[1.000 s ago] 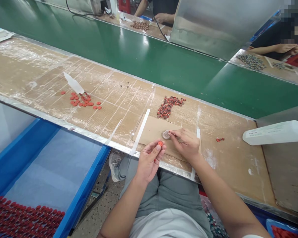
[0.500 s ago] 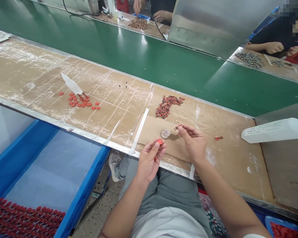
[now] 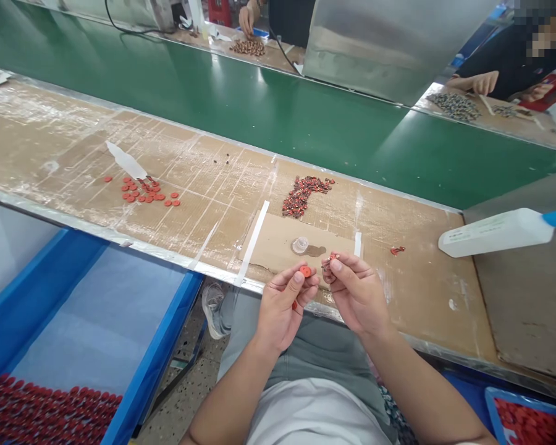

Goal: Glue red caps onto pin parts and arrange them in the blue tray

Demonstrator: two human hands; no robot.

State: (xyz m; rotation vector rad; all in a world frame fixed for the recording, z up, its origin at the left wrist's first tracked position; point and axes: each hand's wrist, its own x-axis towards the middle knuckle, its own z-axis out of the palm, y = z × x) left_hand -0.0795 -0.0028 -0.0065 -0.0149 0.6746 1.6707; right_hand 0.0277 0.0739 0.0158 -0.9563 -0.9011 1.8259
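Observation:
Between thumb and fingers, my left hand [image 3: 285, 303] pinches a red disc [image 3: 305, 271]; another bit of red shows lower in its fingers. My right hand [image 3: 359, 293] holds a small red and dark part [image 3: 332, 258] at its fingertips, just right of the disc. The two hands are near each other, over the bench's front edge. Beyond them, a small clear round container [image 3: 300, 245] stands on a cardboard sheet [image 3: 278, 238]. A pile of small red and dark parts [image 3: 301, 196] lies behind the sheet.
Red discs [image 3: 151, 193] lie to the left beside a white strip [image 3: 126, 161]. One small red part [image 3: 397, 250] and a white bottle [image 3: 498, 233] are at the right. A green belt [image 3: 241, 99] runs behind; people's hands work beyond it. Blue-edged trays [image 3: 167, 327] flank the front.
My right hand has come down toward my body and closer to my left hand, still holding the small part. The view has shifted slightly.

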